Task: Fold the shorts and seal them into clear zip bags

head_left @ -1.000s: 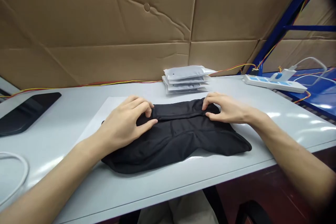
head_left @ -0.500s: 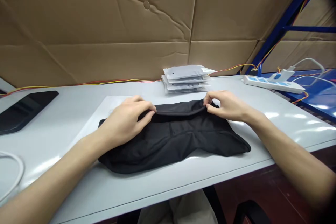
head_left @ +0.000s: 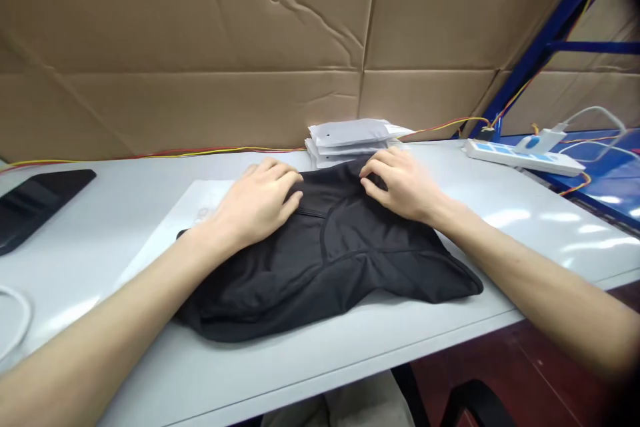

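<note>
A black cloth garment (head_left: 330, 233) with curved seams lies spread and wrinkled on the table; its exact kind is unclear. My left hand (head_left: 263, 200) rests on its upper left part, palm down, thumb apart from the fingers. On the upper right part lies my right hand (head_left: 400, 183), slightly blurred, its fingers bent and the thumb a little apart from them. Neither hand shows cloth pinched in it. Under the garment's left side, a white sheet or bag (head_left: 175, 227) sticks out, partly covered by my left arm.
Behind the garment stands a stack of flat packets in pale wrapping (head_left: 345, 135). A dark phone-like slab (head_left: 43, 203) lies at left, near a white cable (head_left: 20, 320). A power strip (head_left: 523, 157) with a plugged-in charger sits at right. Cardboard (head_left: 225, 107) lines the back.
Both hands have let go of the garment's raised upper edge. That edge has moved away from me and now lies flatter, reaching the packets. The right hand has shifted back and left.
</note>
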A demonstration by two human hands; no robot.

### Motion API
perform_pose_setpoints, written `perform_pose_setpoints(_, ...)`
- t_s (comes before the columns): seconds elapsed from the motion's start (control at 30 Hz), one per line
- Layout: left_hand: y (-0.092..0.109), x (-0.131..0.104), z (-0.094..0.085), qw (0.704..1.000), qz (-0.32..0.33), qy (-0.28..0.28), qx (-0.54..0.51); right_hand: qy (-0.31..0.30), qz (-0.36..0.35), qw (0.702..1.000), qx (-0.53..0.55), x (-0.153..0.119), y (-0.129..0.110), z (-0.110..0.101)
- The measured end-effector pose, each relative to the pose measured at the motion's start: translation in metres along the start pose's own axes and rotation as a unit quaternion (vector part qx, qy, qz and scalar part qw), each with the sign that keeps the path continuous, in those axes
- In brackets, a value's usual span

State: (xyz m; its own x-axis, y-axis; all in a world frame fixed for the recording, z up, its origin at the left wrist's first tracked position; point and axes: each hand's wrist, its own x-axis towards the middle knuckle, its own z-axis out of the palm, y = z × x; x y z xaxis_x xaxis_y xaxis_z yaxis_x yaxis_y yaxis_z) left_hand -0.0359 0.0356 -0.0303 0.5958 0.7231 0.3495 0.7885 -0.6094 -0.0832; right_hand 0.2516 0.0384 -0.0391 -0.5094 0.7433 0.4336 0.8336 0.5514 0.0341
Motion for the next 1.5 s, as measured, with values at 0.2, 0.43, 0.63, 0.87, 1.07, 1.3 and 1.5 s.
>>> perform_pose_setpoints(0.2, -0.003, -0.009, 0.016, 0.997, -0.015, -0.075, 0.001, -0.098, 0.022, 0.995, 0.008, -0.004, 0.008, 0.012)
perform_pose_setpoints(0.43, 0.002, -0.013, 0.005, 0.995, -0.019, -0.097, -0.004, -0.086, 0.027, 0.996, 0.021, -0.004, 0.008, 0.01)
perform_pose_setpoints(0.63, 0.004, -0.013, 0.001, 0.994, -0.022, -0.105, -0.003, -0.089, 0.032, 0.995, 0.015, -0.006, 0.012, 0.011)
perform_pose_setpoints(0.87, 0.002, -0.013, 0.003, 0.994, -0.032, -0.109, 0.003, -0.095, 0.043, 0.995, -0.006, -0.007, 0.013, 0.007)
perform_pose_setpoints(1.07, 0.0, -0.013, 0.004, 0.993, -0.035, -0.11, 0.0, -0.096, 0.032, 0.995, -0.017, -0.008, 0.017, 0.008)
perform_pose_setpoints(1.3, -0.003, -0.014, 0.005, 0.989, -0.049, -0.142, -0.013, -0.079, 0.011, 0.997, -0.019, -0.008, 0.02, 0.009)
perform_pose_setpoints(1.5, -0.006, -0.014, 0.007, 0.987, -0.058, -0.149, -0.028, -0.079, 0.002, 0.997, -0.026, -0.008, 0.02, 0.007)
